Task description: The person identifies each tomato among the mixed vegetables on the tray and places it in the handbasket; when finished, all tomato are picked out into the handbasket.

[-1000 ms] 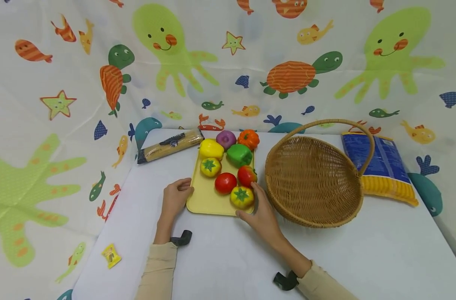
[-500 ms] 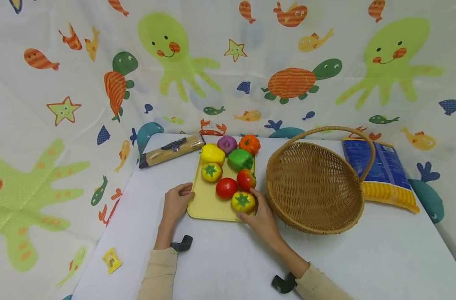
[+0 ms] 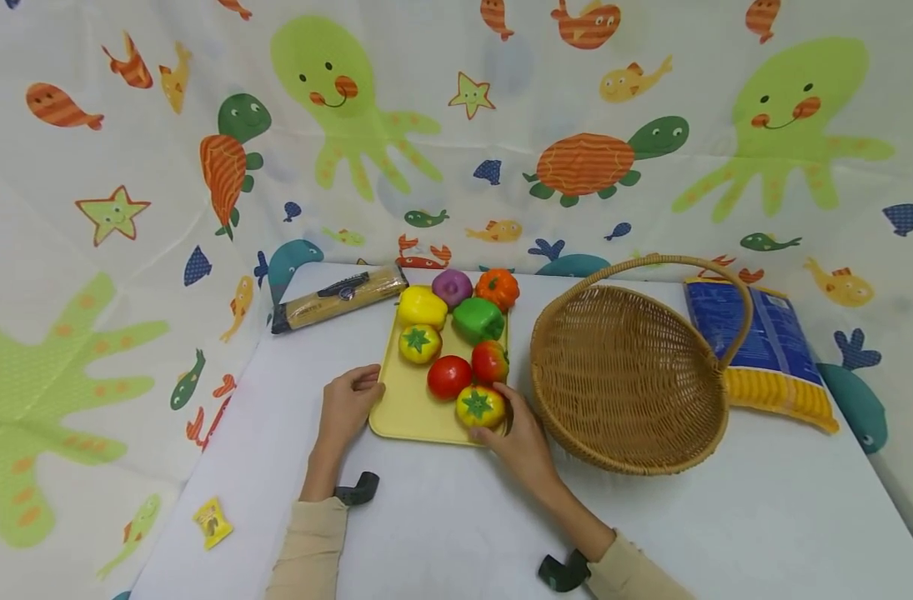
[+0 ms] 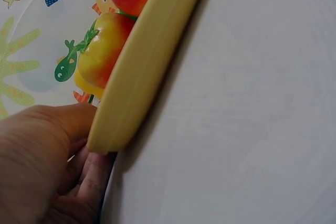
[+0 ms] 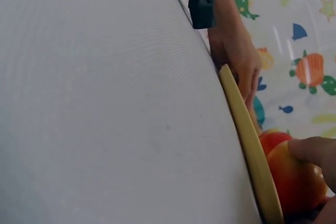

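Observation:
My left hand (image 3: pixel 347 407) pinches the left edge of a yellow tray (image 3: pixel 407 410), thumb above and fingers below in the left wrist view. At the tray's front right corner, my right hand (image 3: pixel 524 442) holds a toy yellow tomato (image 3: pixel 476 407) with a green star-shaped top. Its thumb is on the near side and its fingers on the right. Beside that tomato lie a red tomato (image 3: pixel 448 377) and a red fruit (image 3: pixel 489 361). Farther back are another yellow tomato (image 3: pixel 419 343), a yellow pepper (image 3: pixel 422 307), a green pepper (image 3: pixel 478 320), a purple onion (image 3: pixel 452 287) and an orange pumpkin (image 3: pixel 498 288).
A wicker basket (image 3: pixel 629 379) with a tall handle stands close to the right forearm. Behind it lies a blue and yellow bag (image 3: pixel 764 350). A pack of spaghetti (image 3: pixel 343 298) lies behind the tray on the left. A small yellow wrapped candy (image 3: pixel 212 523) is at front left.
The right fingers have come down from beside the red fruit to the side of the yellow tomato. The left hand stays on the tray edge. The head view has shifted slightly.

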`<state>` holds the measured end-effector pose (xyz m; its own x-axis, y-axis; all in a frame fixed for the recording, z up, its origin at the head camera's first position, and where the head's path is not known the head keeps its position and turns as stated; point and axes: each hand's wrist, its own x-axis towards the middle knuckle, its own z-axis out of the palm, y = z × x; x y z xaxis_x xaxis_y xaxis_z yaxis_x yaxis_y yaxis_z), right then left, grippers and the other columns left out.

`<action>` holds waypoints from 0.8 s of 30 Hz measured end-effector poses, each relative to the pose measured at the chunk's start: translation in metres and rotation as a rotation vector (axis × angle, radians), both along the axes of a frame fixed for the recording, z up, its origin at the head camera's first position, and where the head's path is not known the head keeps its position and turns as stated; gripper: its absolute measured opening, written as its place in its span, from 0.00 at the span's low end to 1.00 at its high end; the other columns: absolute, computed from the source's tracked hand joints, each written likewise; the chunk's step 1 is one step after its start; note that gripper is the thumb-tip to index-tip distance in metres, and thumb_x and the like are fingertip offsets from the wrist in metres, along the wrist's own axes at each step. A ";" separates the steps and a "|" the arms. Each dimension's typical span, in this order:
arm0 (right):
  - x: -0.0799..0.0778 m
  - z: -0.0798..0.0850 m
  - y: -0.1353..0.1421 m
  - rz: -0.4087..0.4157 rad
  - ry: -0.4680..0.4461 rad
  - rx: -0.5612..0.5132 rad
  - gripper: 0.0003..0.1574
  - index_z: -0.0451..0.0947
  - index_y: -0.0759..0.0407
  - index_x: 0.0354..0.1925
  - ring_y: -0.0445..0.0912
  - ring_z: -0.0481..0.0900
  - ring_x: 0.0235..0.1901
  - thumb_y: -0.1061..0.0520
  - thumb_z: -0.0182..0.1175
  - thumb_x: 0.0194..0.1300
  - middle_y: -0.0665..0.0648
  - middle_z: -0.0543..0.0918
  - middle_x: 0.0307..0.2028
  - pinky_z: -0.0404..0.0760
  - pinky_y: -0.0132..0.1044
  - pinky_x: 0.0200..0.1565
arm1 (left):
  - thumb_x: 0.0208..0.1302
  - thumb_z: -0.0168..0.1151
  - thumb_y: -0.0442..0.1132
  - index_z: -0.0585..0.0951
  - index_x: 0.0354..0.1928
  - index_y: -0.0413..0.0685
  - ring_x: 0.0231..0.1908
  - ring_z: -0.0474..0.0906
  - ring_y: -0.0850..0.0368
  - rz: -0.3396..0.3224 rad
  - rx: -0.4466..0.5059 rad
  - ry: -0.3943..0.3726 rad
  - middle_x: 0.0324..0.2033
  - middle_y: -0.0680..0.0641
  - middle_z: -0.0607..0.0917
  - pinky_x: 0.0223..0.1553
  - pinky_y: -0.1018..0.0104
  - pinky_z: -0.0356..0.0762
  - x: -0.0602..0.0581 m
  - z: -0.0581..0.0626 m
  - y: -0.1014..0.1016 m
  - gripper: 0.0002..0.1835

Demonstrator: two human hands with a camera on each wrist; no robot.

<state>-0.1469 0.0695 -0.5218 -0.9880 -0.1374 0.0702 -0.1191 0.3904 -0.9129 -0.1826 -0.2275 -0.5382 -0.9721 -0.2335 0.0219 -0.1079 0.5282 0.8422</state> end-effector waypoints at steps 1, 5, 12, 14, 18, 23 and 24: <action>0.001 0.001 0.000 -0.003 0.010 0.003 0.51 0.65 0.59 0.69 0.54 0.68 0.64 0.56 0.78 0.52 0.61 0.72 0.64 0.64 0.52 0.66 | 0.62 0.67 0.39 0.83 0.55 0.43 0.43 0.82 0.55 -0.004 0.002 0.002 0.45 0.48 0.86 0.43 0.62 0.82 0.000 0.000 0.000 0.19; 0.006 0.005 -0.002 -0.011 0.049 0.007 0.50 0.67 0.57 0.68 0.52 0.70 0.63 0.55 0.79 0.50 0.58 0.74 0.62 0.67 0.51 0.65 | 0.62 0.67 0.38 0.83 0.55 0.43 0.43 0.83 0.55 -0.011 0.010 0.011 0.45 0.47 0.86 0.43 0.62 0.83 -0.001 0.000 0.000 0.19; 0.020 0.031 0.000 0.057 0.104 -0.028 0.49 0.68 0.52 0.68 0.47 0.71 0.63 0.55 0.79 0.50 0.50 0.73 0.63 0.70 0.47 0.63 | 0.62 0.67 0.38 0.83 0.56 0.42 0.43 0.82 0.55 -0.005 -0.008 0.027 0.45 0.46 0.86 0.44 0.61 0.82 -0.004 0.003 -0.002 0.20; 0.025 0.042 0.004 0.110 0.130 -0.065 0.49 0.67 0.51 0.69 0.45 0.70 0.63 0.56 0.78 0.51 0.49 0.72 0.64 0.70 0.43 0.63 | 0.62 0.67 0.38 0.82 0.56 0.42 0.43 0.82 0.54 -0.005 -0.011 0.027 0.45 0.46 0.86 0.45 0.61 0.82 -0.004 0.005 -0.002 0.20; 0.034 0.066 0.015 0.235 0.168 -0.182 0.49 0.66 0.52 0.69 0.46 0.70 0.64 0.58 0.77 0.53 0.51 0.71 0.64 0.70 0.39 0.63 | 0.62 0.66 0.38 0.82 0.56 0.41 0.44 0.83 0.54 -0.009 -0.015 0.025 0.45 0.45 0.86 0.45 0.61 0.82 -0.003 0.005 -0.001 0.20; 0.040 0.099 0.035 0.328 0.139 -0.205 0.47 0.67 0.52 0.69 0.46 0.71 0.63 0.58 0.76 0.54 0.50 0.72 0.64 0.72 0.38 0.61 | 0.63 0.65 0.38 0.82 0.57 0.41 0.44 0.83 0.53 -0.016 -0.006 0.029 0.46 0.45 0.85 0.46 0.60 0.82 -0.001 0.002 0.000 0.20; 0.040 0.106 0.039 0.341 0.127 -0.192 0.46 0.67 0.50 0.68 0.45 0.71 0.63 0.58 0.76 0.54 0.49 0.72 0.63 0.72 0.38 0.61 | 0.63 0.65 0.38 0.82 0.57 0.41 0.44 0.82 0.53 -0.015 -0.002 0.024 0.46 0.45 0.85 0.46 0.60 0.82 0.000 0.001 0.000 0.20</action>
